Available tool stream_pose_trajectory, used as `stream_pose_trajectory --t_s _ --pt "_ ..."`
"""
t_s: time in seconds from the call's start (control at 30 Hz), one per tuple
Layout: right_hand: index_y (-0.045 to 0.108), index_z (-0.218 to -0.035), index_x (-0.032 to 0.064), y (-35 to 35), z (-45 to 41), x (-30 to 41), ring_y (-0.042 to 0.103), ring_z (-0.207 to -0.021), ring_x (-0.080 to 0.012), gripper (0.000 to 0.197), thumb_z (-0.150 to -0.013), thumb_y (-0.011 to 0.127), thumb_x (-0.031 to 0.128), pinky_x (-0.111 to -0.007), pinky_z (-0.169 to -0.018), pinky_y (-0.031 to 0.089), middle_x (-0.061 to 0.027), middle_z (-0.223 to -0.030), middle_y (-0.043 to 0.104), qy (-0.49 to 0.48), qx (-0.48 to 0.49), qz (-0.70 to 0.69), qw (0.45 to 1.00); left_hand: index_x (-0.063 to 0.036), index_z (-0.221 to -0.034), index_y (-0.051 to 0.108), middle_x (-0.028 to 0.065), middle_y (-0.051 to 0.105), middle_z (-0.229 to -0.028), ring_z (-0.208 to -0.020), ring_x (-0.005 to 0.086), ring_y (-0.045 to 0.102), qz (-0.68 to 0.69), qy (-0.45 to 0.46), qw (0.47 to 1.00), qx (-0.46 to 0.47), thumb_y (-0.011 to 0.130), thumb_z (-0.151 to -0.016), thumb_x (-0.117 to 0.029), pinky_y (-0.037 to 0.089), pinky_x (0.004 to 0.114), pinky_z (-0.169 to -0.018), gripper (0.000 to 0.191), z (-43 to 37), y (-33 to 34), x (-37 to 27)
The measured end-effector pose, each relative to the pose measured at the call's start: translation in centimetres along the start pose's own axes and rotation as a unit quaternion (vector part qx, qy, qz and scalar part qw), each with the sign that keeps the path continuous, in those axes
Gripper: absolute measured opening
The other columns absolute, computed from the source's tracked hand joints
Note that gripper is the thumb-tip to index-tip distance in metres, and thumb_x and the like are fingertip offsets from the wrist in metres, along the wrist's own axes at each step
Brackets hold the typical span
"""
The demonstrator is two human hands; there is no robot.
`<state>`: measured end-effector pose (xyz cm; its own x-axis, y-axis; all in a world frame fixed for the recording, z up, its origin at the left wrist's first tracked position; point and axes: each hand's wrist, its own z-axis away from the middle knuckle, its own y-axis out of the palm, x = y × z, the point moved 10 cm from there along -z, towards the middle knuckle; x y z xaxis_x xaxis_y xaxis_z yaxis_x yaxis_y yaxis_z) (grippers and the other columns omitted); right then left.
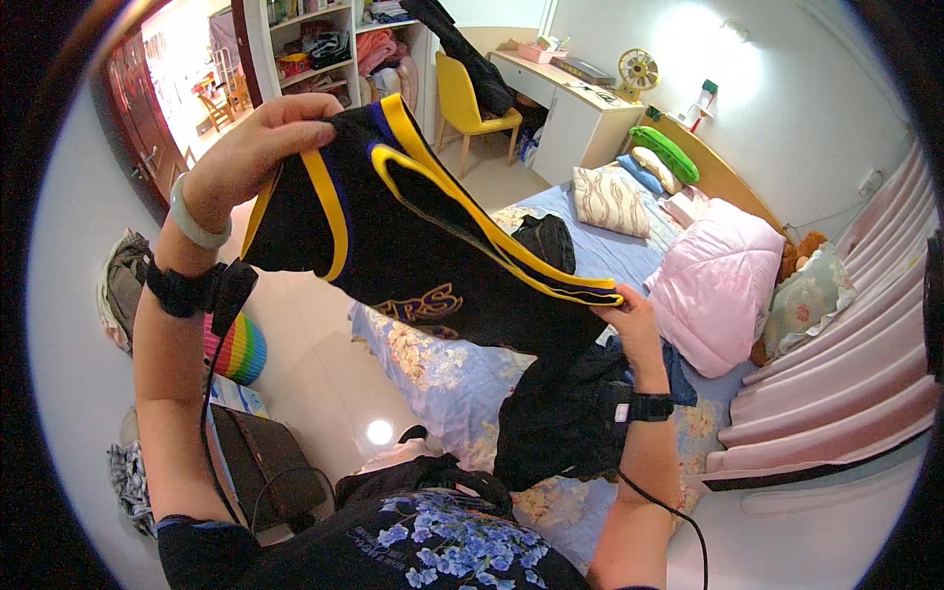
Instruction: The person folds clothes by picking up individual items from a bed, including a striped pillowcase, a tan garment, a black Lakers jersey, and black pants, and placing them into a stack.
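A black sleeveless jersey [442, 243] with yellow and purple trim hangs stretched out between my two hands. My left hand [276, 140], raised high, pinches its upper edge near a trimmed opening. Lower down and to the right, my right hand [633, 324] grips the end of a yellow-trimmed edge. Part of the lettering on the jersey's front shows, the rest lost in folds. Beneath the jersey and my right hand, dark clothing [564, 413] lies on the bed [442, 391], which has a blue floral sheet.
On the bed are a pink quilt [719, 287], a patterned pillow [611, 203] and a black bag [546, 240]. A yellow chair [464, 92] stands by the desk [590, 103]. At left are a brown box [269, 464] and a rainbow-striped round object [243, 350]. Pink curtains [833, 369] hang at right.
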<state>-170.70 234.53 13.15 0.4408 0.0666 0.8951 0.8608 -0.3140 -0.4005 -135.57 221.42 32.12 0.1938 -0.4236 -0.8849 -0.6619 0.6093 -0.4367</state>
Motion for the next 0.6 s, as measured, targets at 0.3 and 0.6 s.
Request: stream_pose_trajectory --t_s 0.3,0.6 --pt "0.055 -0.098 -0.0013 -3.5 0.0 1.5 0.050 -0.079 -0.0093 0.022 -0.078 0.058 0.008 -0.023 -0.073 0.040 -0.0008 -0.085 0.056 0.005 -0.065 -0.158 0.985 0.0007 -0.105 0.051 0.0114 0.055 -0.102 -0.093 0.0174 0.054 0.313 -0.060 0.943 -0.097 0.056 -0.081 -0.007 0.043 0.027 -0.083 0.026 -1.7 0.7 7.2" --pt "0.052 -0.093 -0.0020 -6.2 0.7 9.3 0.047 -0.077 -0.0091 0.017 -0.079 0.056 0.007 -0.022 -0.071 0.039 -0.0031 -0.082 0.053 -0.056 -0.084 0.060 0.993 -0.0007 -0.098 0.053 0.0004 0.058 -0.088 -0.080 0.0084 0.053 0.230 -0.014 0.973 -0.010 0.055 -0.083 -0.016 0.042 0.022 -0.078 0.022 -4.1 0.2 11.5"
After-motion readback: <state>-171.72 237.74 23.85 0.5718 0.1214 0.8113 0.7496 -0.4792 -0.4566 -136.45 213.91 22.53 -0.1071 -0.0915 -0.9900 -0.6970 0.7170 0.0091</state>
